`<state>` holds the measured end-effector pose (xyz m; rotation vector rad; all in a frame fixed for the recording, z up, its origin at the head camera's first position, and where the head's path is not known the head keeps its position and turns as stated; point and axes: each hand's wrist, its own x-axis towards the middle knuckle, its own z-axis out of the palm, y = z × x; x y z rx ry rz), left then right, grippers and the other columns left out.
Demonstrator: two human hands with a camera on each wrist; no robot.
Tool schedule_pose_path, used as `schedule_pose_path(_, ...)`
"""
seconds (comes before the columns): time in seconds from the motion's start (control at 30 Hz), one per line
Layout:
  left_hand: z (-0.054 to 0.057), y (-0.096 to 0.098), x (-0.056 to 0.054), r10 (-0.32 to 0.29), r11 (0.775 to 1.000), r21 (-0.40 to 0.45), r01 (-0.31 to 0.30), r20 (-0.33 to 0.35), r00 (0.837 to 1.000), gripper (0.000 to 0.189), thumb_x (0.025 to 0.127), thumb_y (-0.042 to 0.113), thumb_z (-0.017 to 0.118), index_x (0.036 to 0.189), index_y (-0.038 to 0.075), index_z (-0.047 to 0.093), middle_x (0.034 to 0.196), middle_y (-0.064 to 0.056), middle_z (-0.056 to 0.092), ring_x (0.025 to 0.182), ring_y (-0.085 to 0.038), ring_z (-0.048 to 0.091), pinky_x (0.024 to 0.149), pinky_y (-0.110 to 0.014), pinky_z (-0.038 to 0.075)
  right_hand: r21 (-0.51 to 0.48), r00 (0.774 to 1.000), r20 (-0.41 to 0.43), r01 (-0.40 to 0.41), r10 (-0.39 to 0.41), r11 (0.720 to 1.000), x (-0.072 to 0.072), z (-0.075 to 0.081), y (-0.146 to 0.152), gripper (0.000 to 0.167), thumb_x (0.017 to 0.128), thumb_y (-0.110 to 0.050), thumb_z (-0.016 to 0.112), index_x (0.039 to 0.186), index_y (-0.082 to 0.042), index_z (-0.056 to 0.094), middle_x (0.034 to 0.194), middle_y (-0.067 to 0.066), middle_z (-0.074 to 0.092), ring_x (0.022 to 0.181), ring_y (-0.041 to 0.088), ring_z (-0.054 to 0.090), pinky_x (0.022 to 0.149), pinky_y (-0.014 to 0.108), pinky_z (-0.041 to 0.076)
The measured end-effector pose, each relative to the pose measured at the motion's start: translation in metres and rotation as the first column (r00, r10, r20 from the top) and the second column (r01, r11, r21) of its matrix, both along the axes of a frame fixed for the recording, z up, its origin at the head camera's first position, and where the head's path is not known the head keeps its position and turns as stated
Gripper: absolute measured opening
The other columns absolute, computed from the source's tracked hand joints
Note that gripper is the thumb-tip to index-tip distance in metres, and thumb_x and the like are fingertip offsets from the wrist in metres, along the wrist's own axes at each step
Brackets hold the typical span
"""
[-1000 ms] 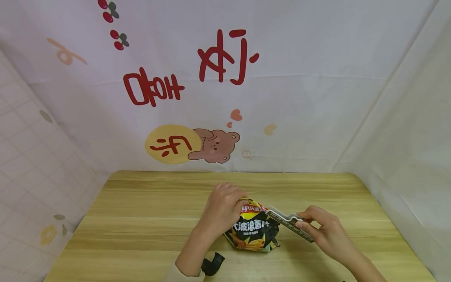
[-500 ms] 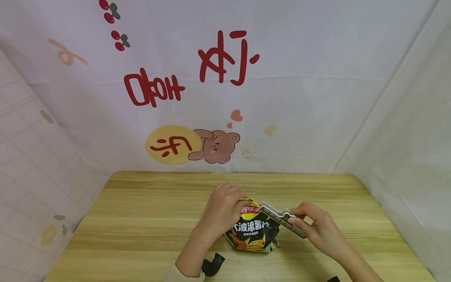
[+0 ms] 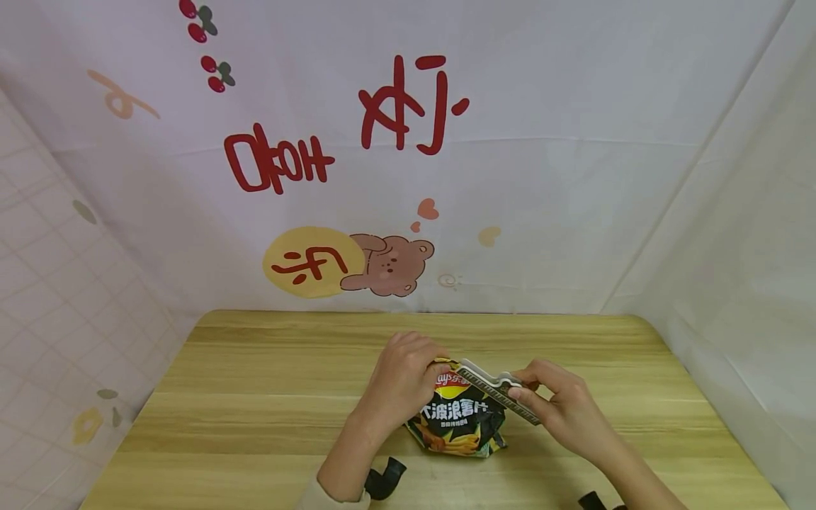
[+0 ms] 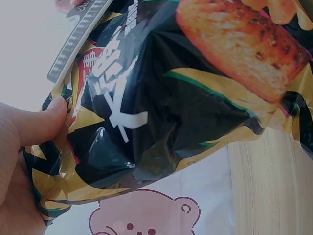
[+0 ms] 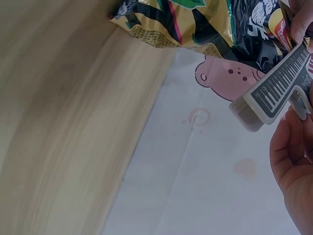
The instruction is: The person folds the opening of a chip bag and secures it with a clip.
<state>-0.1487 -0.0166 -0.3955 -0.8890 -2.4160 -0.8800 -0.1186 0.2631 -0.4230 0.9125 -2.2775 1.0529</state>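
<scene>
A black and yellow chip bag (image 3: pixel 454 418) stands on the table, its printed front toward the head camera. My left hand (image 3: pixel 408 368) grips the bag's top left corner; in the left wrist view the thumb (image 4: pixel 46 120) presses on the bag's edge. My right hand (image 3: pixel 561 404) pinches a long grey-white bag clip (image 3: pixel 500 393) by the raised lever at its middle. Striped like a ruler on its dark face, the clip (image 5: pixel 279 85) lies slantwise across the bag's top edge. Its far end is close to my left fingertips. Whether its jaws are around the edge I cannot tell.
The wooden table (image 3: pixel 268 397) reaches back to a white printed cloth (image 3: pixel 542 177). A black curved piece (image 3: pixel 385 479) shows beside the left wrist, and another black piece (image 3: pixel 591 501) shows below the right wrist.
My right hand has moved left with the clip, along the bag's top edge toward my left hand. The left hand and the bag stay put.
</scene>
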Motion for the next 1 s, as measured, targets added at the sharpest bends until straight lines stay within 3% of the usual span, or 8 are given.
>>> schedule_pose_path(0.3, 0.003, -0.001, 0.001, -0.01, 1.0, -0.002, 0.01, 0.024, 1.0, 0.015, 0.091, 0.006, 0.081, 0.104, 0.011, 0.082, 0.101, 0.002, 0.078, 0.099, -0.016, 0.07, 0.091, -0.035, 0.052, 0.01, 1.0, -0.013, -0.02, 0.02, 1.0, -0.006, 0.011, -0.012, 0.042, 0.073, 0.012, 0.086, 0.1, -0.018, 0.075, 0.092, -0.006, 0.068, 0.072, 0.004, 0.055, 0.059, 0.014, 0.043)
schedule_pose_path(0.57, 0.005, 0.0, 0.002, -0.01, 1.0, -0.016, 0.011, 0.052, 0.999, 0.017, 0.091, 0.005, 0.08, 0.107, 0.01, 0.081, 0.105, 0.001, 0.078, 0.101, -0.017, 0.069, 0.093, -0.036, 0.051, 0.007, 0.999, -0.024, -0.048, 0.048, 0.999, -0.008, 0.015, -0.017, 0.043, 0.072, 0.014, 0.086, 0.1, -0.016, 0.074, 0.094, -0.004, 0.07, 0.074, 0.006, 0.06, 0.062, 0.014, 0.047)
schedule_pose_path(0.83, 0.003, 0.0, 0.001, -0.012, 1.0, -0.008, 0.012, 0.053, 0.999, 0.014, 0.09, 0.01, 0.083, 0.104, 0.011, 0.081, 0.102, 0.002, 0.078, 0.098, -0.016, 0.068, 0.091, -0.035, 0.05, 0.01, 0.999, -0.01, -0.046, 0.046, 0.999, -0.01, 0.016, -0.018, 0.043, 0.072, 0.01, 0.088, 0.105, -0.016, 0.074, 0.097, -0.004, 0.072, 0.082, 0.009, 0.066, 0.075, 0.017, 0.051)
schedule_pose_path(1.0, 0.003, 0.0, 0.001, -0.004, 1.0, -0.017, 0.005, 0.05, 0.999, 0.016, 0.089, 0.014, 0.085, 0.104, 0.012, 0.08, 0.103, 0.003, 0.078, 0.098, -0.014, 0.069, 0.09, -0.034, 0.051, 0.02, 0.999, 0.04, -0.015, 0.014, 1.0, -0.008, 0.019, -0.018, 0.043, 0.076, 0.006, 0.088, 0.11, -0.018, 0.076, 0.097, -0.008, 0.071, 0.083, 0.008, 0.067, 0.079, 0.017, 0.051)
